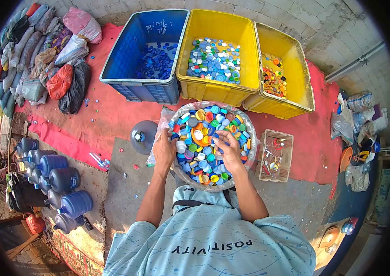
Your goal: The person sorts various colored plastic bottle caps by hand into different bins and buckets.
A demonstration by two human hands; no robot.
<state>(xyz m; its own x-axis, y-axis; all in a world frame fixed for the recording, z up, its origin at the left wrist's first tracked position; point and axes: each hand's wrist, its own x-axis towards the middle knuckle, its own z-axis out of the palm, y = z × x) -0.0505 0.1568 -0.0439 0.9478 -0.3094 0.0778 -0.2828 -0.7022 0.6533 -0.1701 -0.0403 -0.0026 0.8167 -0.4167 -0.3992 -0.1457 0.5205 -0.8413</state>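
We look down on a round basin (250, 158) lined with clear plastic, standing on the floor just in front of us and heaped with mixed bottle caps (204, 138) in blue, orange, green, white and red. Our left hand (165, 149) rests at the basin's left rim, its fingers curled down among the caps at the edge; we cannot tell whether they grip any. Our right hand (228, 146) lies on top of the heap near its middle, fingers spread apart and pressed onto the caps, clamped on nothing that we can make out.

Beyond the basin, on a red mat (112, 110), three crates stand side by side, touching. The blue crate (130, 60) on the left holds a thin layer of blue caps (156, 60). The middle yellow crate (218, 87) holds mostly light blue, white and green caps (213, 60). The right yellow crate (291, 60), turned at an angle, holds orange, red and yellow caps (274, 78).

Just right of the basin sits a small wire basket (265, 156) with a few odd bits in it. Just left of the basin lies a large blue water jug (142, 136), and more such jugs (57, 179) cluster at the near left. Filled sacks (47, 50) are piled at the far left.
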